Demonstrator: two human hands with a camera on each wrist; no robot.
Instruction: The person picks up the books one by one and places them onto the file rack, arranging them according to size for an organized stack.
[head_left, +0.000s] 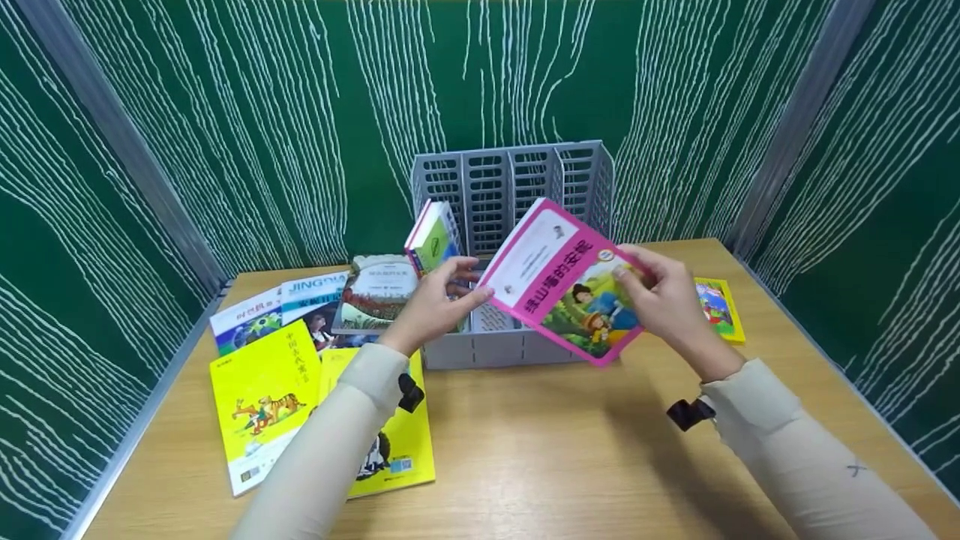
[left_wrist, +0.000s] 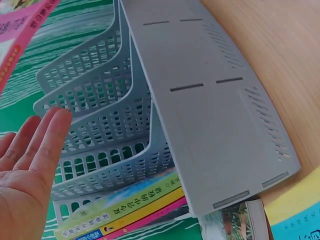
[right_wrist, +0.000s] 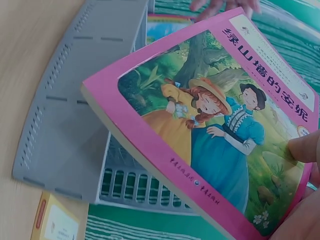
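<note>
My right hand [head_left: 664, 292] pinches a pink-bordered picture book [head_left: 574, 300] along its right edge, thumb on the cover. The book is tilted in the air in front of a grey file organizer [head_left: 480, 351]. Two illustrated figures show on the cover of this pink book [right_wrist: 215, 115] in the right wrist view. Close to the book's left corner is my left hand [head_left: 439, 300], its fingers loosely extended. In the left wrist view that left hand [left_wrist: 30, 165] has nothing in its palm. Several books [left_wrist: 125, 212] stand in the organizer's leftmost compartment.
On the left of the table lie two yellow books [head_left: 262, 412] and several others, including a landscape-covered book [head_left: 379, 289] against the organizer. A small yellow-edged book [head_left: 716, 309] lies at the right. Green walls with white streaks enclose the table [head_left: 517, 450].
</note>
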